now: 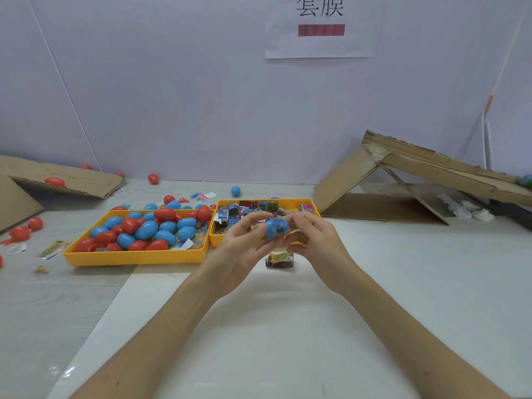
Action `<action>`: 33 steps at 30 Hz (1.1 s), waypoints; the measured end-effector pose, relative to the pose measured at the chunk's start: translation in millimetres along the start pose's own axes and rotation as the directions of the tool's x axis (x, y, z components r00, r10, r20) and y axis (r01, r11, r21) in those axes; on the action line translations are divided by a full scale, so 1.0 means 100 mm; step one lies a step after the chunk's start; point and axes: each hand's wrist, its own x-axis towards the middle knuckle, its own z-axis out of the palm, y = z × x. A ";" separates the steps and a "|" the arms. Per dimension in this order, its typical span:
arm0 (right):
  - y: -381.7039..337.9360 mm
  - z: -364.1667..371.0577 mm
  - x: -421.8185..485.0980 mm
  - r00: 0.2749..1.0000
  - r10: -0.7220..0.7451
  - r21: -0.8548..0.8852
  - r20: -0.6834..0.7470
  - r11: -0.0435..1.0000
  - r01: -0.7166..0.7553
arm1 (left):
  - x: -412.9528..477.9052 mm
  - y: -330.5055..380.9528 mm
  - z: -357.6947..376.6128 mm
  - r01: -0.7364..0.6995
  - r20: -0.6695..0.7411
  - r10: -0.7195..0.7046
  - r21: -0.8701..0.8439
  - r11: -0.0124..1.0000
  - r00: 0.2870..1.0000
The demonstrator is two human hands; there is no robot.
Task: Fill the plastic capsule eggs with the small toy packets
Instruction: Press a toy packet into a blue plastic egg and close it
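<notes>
Forearms: both bare, L forearm (161, 326) and R forearm (403, 321) come in from the bottom edge and meet over the table's middle.
L fingers (247, 223): curled narrow, pinching the left end of a blue egg (276, 227).
R fingers (302, 221): curled narrow too, pinching the egg's right end.
Blue egg: held sideways btwn both hands, off the table, just in front of the packet tray; printed patch shows on its underside; can't tell if the halves are fully closed.
L hand (239, 254): palm turned up and inward.
R hand (316, 243): palm faces left, toward the L hand.
Loose packet (279, 260): yellow and brown, on the table right under the hands, not touched.
Packet tray (259, 200): yellow, behind the hands, full of small printed packets (247, 210).
Egg tray (135, 257): yellow, touching the packet tray's left side, piled w/ blue and red eggs (146, 228).
Strays: red egg (153, 178) and another blue one (235, 191) near the wall; more red eggs (34, 223) far left.
Table (403, 283): pale, w/ a white sheet under the arms.
Cardboard: folded ramp (403, 180) at right, flat piece (57, 180) at left.
Wall: paper sign (321, 27) w/ a red bar.
</notes>
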 end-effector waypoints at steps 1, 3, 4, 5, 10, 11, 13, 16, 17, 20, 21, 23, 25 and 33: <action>0.00 0.00 0.00 1.000 -0.013 -0.014 -0.002 1.000 0.013 | 0.00 0.00 0.00 -0.006 -0.003 0.006 -0.004 1.000 1.000; 0.00 -0.02 0.00 0.998 -0.065 -0.048 -0.004 0.997 0.064 | 0.00 0.00 -0.01 -0.013 -0.011 0.013 -0.009 1.000 1.000; 0.00 -0.02 0.00 0.996 -0.091 -0.062 -0.002 0.994 0.091 | 0.00 0.00 -0.01 -0.013 -0.017 0.013 -0.011 1.000 1.000; 0.00 -0.02 -0.01 0.994 -0.113 -0.073 0.001 0.991 0.113 | 0.00 -0.01 -0.01 -0.012 -0.023 0.012 -0.009 1.000 1.000; 0.02 -0.02 -0.01 0.992 -0.128 -0.078 0.004 0.989 0.128 | 0.01 -0.01 -0.02 -0.001 -0.014 0.001 0.030 1.000 1.000; 0.02 -0.02 -0.01 0.994 -0.113 -0.067 0.008 0.991 0.114 | 0.00 -0.01 -0.01 0.003 -0.009 -0.002 0.038 0.999 1.000; 0.01 -0.03 -0.01 0.996 -0.091 -0.062 0.018 0.994 0.092 | 0.00 -0.01 0.00 0.005 -0.009 -0.004 0.058 0.998 1.000; 0.00 -0.04 -0.01 0.997 -0.078 -0.052 0.020 0.996 0.079 | 0.00 -0.02 0.01 0.008 -0.018 -0.006 0.087 0.996 1.000; 0.00 -0.04 -0.01 0.997 -0.079 -0.045 0.020 0.996 0.080 | 0.00 -0.02 0.02 0.010 -0.025 -0.008 0.093 0.996 1.000; 0.00 -0.04 0.00 0.996 -0.088 -0.014 0.025 0.996 0.089 | 0.00 -0.02 0.02 0.020 -0.039 -0.017 0.090 0.996 0.999; 0.01 -0.05 0.00 0.995 -0.091 -0.010 0.027 0.996 0.091 | 0.00 -0.01 0.02 0.021 -0.035 -0.018 0.089 0.996 0.999; 0.00 -0.04 -0.01 0.995 -0.097 -0.023 0.026 0.995 0.098 | 0.00 -0.01 0.01 0.021 -0.021 -0.019 0.100 0.995 1.000; 0.01 -0.03 0.00 0.994 -0.106 -0.062 0.009 0.992 0.107 | 0.00 -0.02 0.00 0.018 -0.008 -0.017 0.096 0.995 1.000; 0.02 -0.04 0.00 0.964 -0.240 -0.222 -0.113 0.952 0.211 | 0.05 -0.03 -0.05 -0.081 -0.119 0.081 0.007 0.997 0.990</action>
